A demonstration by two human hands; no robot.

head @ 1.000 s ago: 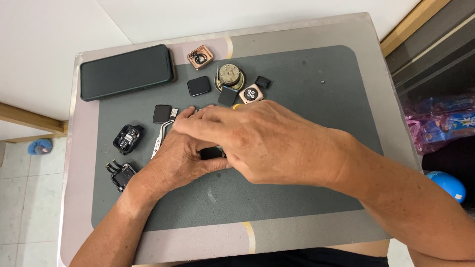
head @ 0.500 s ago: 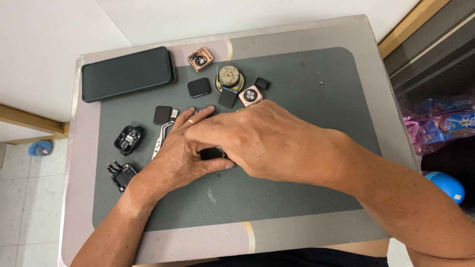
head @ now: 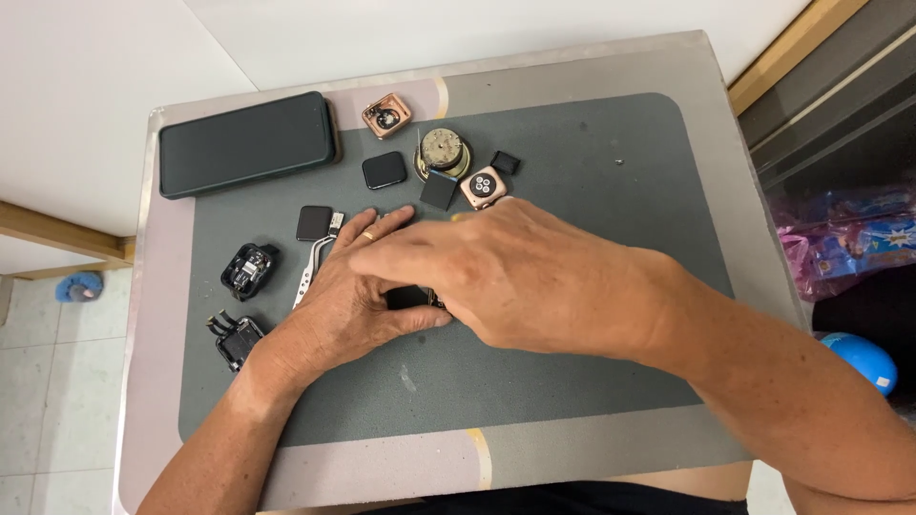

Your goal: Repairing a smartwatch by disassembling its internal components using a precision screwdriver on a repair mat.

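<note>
Both hands meet at the middle of a dark grey work mat [head: 572, 381]. My left hand [head: 343, 305], with a ring on one finger, grips a small black watch part [head: 408, 297] between thumb and fingers. My right hand [head: 506, 272] lies over the left hand's fingers and covers most of the part; what its fingertips hold is hidden. Metal tweezers [head: 310, 265] lie just left of my left hand, partly under it.
A black phone [head: 246, 143] lies at the mat's back left. Rose-gold watch cases [head: 386, 116] [head: 482, 186], a round metal piece [head: 442, 151], small black squares [head: 384, 170] [head: 313, 221] and two black watch bodies [head: 250, 269] [head: 236, 336] are scattered around. A blue ball [head: 859, 355] sits off the table, right.
Both hands stay locked over the small black part; the fingers have shifted only slightly. The view has moved a little.
</note>
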